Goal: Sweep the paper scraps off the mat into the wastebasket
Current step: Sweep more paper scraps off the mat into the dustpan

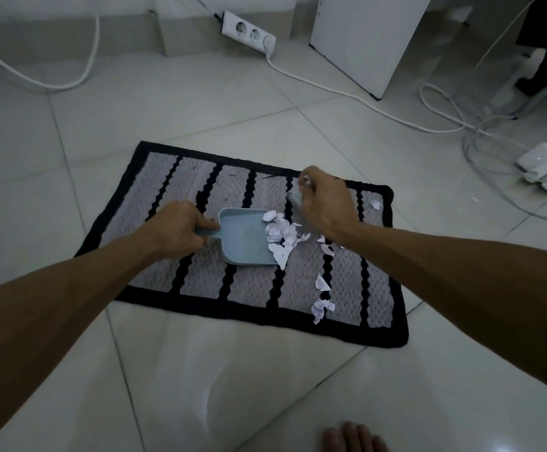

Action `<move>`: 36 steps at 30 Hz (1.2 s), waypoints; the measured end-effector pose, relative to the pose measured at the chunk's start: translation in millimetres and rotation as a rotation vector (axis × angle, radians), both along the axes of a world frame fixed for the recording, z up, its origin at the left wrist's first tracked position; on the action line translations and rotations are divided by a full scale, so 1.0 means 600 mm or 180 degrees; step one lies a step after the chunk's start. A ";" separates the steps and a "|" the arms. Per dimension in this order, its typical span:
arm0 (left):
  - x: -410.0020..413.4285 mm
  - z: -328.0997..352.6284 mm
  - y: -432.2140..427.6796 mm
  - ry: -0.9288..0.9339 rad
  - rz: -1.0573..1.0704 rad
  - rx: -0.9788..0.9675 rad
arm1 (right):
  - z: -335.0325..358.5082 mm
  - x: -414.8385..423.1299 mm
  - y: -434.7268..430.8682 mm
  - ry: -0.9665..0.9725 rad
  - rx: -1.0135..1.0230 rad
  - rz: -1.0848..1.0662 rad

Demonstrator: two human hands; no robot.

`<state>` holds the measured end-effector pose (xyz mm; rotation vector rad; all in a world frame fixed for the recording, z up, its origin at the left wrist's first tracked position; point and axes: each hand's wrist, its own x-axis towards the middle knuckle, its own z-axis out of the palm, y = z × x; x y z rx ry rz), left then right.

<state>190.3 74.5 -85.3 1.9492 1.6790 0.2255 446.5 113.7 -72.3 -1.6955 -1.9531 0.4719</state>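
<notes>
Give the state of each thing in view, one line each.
Grey black-striped mat: flat on floor.
Light blue plastic dustpan: on mat, handle gripped by left hand.
Small grey brush: gripped by right hand, mostly hidden.
White torn paper scraps: piled at dustpan's mouth, others loose on mat.

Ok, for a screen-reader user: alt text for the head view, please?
A person's left hand holds a light blue dustpan on a grey, black-striped mat while the right hand sweeps torn paper scraps toward it with a small, blurred brush. More scraps lie loose near the mat's right edge.
</notes>
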 end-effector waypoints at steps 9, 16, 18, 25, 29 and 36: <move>0.007 -0.006 -0.013 0.0098 0.0062 0.0063 | 0.034 -0.048 -0.028 0.0307 0.0029 0.0299; 0.001 -0.017 -0.024 0.0181 -0.0153 0.0081 | 0.031 0.092 -0.040 -0.0709 0.0028 -0.0697; 0.002 -0.019 -0.028 0.0138 -0.0236 0.0112 | 0.013 0.093 -0.058 -0.0710 -0.0129 -0.0662; 0.022 -0.038 -0.036 0.0019 -0.0258 0.0159 | -0.002 -0.022 -0.085 0.0180 -0.0124 -0.0270; 0.029 -0.046 -0.056 -0.0065 -0.0165 0.0125 | 0.021 -0.031 -0.074 0.0585 -0.0043 -0.0247; 0.030 -0.065 -0.095 -0.0139 0.0124 0.0209 | -0.001 -0.027 -0.088 0.0116 -0.0058 -0.0013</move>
